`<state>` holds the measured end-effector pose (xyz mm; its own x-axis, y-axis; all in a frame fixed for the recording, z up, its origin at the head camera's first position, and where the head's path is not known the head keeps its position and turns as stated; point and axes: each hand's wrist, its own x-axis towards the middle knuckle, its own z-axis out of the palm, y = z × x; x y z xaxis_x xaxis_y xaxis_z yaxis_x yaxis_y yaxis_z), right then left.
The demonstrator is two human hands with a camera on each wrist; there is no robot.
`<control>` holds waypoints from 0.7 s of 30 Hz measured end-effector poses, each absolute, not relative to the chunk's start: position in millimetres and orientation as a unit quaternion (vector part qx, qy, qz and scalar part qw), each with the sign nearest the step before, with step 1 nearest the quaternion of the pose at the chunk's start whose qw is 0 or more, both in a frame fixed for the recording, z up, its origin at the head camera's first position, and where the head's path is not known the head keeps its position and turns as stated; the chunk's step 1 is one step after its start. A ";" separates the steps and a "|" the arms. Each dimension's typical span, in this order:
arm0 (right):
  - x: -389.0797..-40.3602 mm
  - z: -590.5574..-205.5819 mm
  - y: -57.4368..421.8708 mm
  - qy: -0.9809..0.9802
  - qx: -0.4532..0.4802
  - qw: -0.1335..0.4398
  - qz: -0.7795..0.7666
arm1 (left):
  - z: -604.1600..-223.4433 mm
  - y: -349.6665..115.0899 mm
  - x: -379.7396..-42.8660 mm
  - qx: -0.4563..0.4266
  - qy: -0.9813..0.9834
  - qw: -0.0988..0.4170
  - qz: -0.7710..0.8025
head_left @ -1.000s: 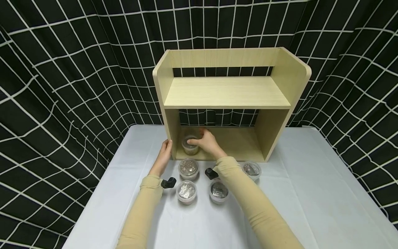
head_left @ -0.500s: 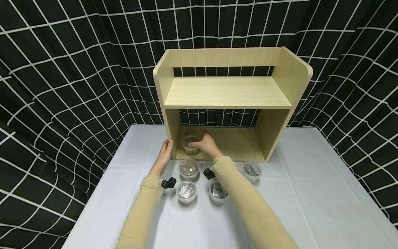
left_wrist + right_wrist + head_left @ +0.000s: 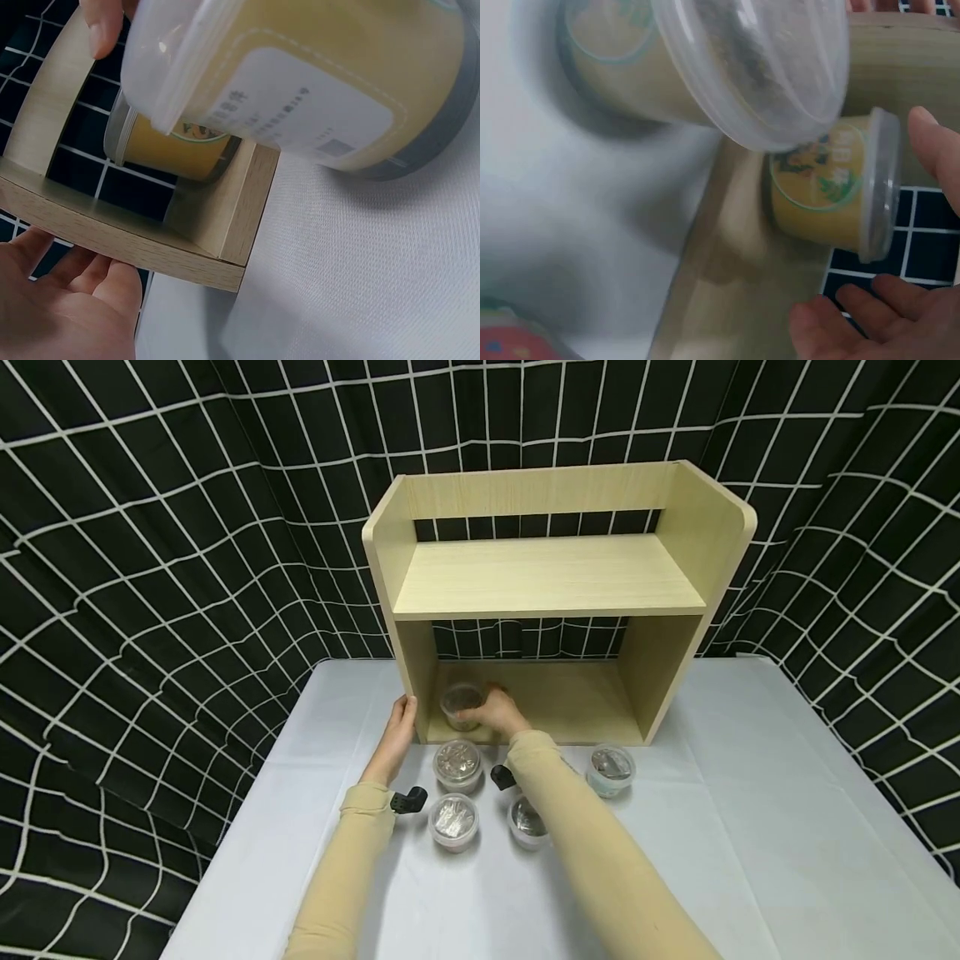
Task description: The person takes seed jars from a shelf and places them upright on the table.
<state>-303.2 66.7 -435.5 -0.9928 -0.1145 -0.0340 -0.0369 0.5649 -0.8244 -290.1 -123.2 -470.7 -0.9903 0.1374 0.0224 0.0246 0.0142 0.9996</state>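
A lidded plastic tub [image 3: 459, 697] stands upright on the lower shelf, at its left end. In the right wrist view this tub [image 3: 821, 187] has yellowish contents and a printed label. My right hand [image 3: 500, 714] is beside it, thumb and fingers spread apart, with a visible gap to the tub in the right wrist view. My left hand [image 3: 396, 735] rests against the outside of the wooden shelf's [image 3: 384, 568] left panel, fingers extended along it in the left wrist view. Just in front of the shelf sits another tub [image 3: 458, 763], large in the left wrist view.
More lidded tubs stand on the white-covered table [image 3: 750, 827]: one tub [image 3: 453, 820] near the left forearm, a second tub [image 3: 527, 821] partly behind the right sleeve, a third tub [image 3: 611, 768] to the right. Black grid-patterned curtains [image 3: 150, 568] surround the table.
My right thumb has come off the lid of the shelf tub and sits lower beside it. The right forearm has shifted slightly left. My left hand stays at the panel; the head view tilts slightly.
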 end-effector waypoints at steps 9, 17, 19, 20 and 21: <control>-301.4 -442.5 57.7 0.896 -0.040 0.027 -0.442 | -479.8 -124.4 -293.3 0.050 0.720 0.032 0.691; -302.5 -442.2 50.7 0.896 -0.008 0.048 -0.442 | -478.3 -125.4 -291.0 0.051 0.709 0.032 0.703; -303.3 -441.2 51.3 0.897 0.002 0.050 -0.440 | -477.9 -124.2 -291.2 0.053 0.707 0.036 0.705; -303.9 -440.9 51.8 0.897 0.005 0.051 -0.439 | -477.7 -123.6 -291.4 0.053 0.705 0.038 0.706; -304.5 -440.9 52.5 0.897 0.006 0.052 -0.438 | -477.6 -122.8 -291.5 0.051 0.706 0.040 0.705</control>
